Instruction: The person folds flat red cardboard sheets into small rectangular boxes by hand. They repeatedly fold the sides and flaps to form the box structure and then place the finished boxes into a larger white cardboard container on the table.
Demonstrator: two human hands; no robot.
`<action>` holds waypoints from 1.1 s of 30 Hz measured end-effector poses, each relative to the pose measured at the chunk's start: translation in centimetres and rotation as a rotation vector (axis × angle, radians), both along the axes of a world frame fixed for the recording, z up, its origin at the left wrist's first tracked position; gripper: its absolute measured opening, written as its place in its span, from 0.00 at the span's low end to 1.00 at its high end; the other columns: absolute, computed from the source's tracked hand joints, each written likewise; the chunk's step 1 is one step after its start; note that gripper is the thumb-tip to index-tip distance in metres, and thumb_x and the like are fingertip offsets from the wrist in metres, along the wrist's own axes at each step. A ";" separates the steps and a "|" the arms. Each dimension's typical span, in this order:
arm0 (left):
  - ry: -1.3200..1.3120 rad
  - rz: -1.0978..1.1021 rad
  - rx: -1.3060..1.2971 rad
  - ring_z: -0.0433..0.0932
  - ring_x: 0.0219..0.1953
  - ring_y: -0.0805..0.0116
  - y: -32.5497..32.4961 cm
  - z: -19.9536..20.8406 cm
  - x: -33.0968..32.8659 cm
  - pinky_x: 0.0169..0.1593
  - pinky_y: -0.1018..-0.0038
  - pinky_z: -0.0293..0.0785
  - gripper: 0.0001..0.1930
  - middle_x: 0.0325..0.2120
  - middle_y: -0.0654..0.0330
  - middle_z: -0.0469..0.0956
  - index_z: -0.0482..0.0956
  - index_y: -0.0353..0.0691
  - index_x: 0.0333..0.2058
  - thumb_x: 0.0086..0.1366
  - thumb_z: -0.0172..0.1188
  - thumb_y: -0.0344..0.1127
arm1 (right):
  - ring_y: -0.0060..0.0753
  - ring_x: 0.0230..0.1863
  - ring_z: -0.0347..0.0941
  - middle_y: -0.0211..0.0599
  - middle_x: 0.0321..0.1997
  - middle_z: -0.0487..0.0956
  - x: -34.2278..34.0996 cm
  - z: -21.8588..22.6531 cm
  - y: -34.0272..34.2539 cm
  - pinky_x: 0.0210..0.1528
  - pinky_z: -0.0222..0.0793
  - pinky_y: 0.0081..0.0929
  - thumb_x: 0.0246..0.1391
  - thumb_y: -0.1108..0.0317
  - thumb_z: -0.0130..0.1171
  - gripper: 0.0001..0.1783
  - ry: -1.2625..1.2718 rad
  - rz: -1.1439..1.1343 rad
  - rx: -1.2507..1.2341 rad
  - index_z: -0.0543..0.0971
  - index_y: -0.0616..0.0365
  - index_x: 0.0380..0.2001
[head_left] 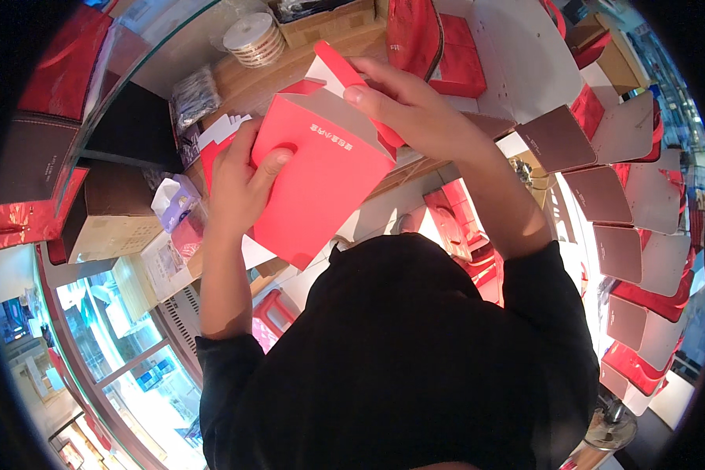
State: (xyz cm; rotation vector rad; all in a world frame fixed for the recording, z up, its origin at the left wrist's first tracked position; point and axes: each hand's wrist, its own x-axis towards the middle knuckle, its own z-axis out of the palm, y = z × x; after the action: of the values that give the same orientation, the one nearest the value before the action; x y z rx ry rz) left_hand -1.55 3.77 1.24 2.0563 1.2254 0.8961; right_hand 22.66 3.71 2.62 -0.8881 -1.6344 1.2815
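Observation:
A red cardboard box [321, 196] with pale print near its upper edge is held up in front of me, tilted. Its far end is open, and the greyish inside of a panel shows there. My left hand [243, 180] grips the box's left side, thumb on the red face through or beside a rounded notch. At the far right corner, my right hand [399, 94] pinches a red-edged flap [338, 64] between thumb and fingers. White cut cardboard tabs [225, 129] stick out beside my left hand. The box's underside is hidden.
Beyond the box is a wooden counter [313, 59] with a stack of ribbon spools [254, 37], a carton [329, 22] and clear plastic packets [196, 98]. A purple-white tissue pack [176, 200] lies at left near a brown carton [110, 215]. Several open red boxes [634, 360] line the right.

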 end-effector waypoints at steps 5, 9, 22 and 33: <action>0.012 -0.003 -0.011 0.80 0.34 0.57 0.4 0.1 -0.4 0.38 0.69 0.73 0.25 0.30 0.50 0.79 0.71 0.35 0.43 0.58 0.59 0.52 | 0.18 0.43 0.65 0.30 0.43 0.70 -0.5 0.3 -0.2 0.45 0.61 0.18 0.61 0.61 0.48 0.24 -0.172 -0.051 0.046 0.63 0.61 0.57; 0.024 -0.019 -0.029 0.80 0.34 0.57 0.5 0.3 -0.2 0.39 0.69 0.73 0.25 0.30 0.49 0.79 0.71 0.35 0.44 0.58 0.59 0.51 | 0.24 0.48 0.66 0.37 0.49 0.70 -0.8 -0.2 -0.6 0.50 0.61 0.22 0.61 0.61 0.47 0.28 -0.259 -0.066 0.117 0.57 0.59 0.62; 0.187 -0.036 0.011 0.79 0.37 0.52 0.7 0.6 -0.2 0.40 0.67 0.72 0.26 0.33 0.48 0.79 0.72 0.35 0.44 0.56 0.60 0.52 | 0.50 0.47 0.70 0.54 0.44 0.72 -1.3 -1.6 -1.8 0.52 0.63 0.35 0.61 0.58 0.41 0.29 -0.353 -0.050 0.225 0.55 0.55 0.64; 0.210 -0.038 -0.013 0.78 0.38 0.52 0.4 0.8 0.0 0.41 0.66 0.72 0.27 0.33 0.49 0.79 0.72 0.37 0.45 0.55 0.61 0.52 | 0.27 0.48 0.68 0.42 0.51 0.70 -1.6 -2.5 -1.7 0.50 0.63 0.23 0.62 0.66 0.42 0.27 -0.195 -0.080 0.191 0.55 0.56 0.64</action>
State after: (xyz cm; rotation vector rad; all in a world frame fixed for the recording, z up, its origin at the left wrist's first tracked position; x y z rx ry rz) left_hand -1.50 4.16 2.05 2.1996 1.2908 0.6659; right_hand 21.10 2.05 0.13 -0.9737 -1.8195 0.9897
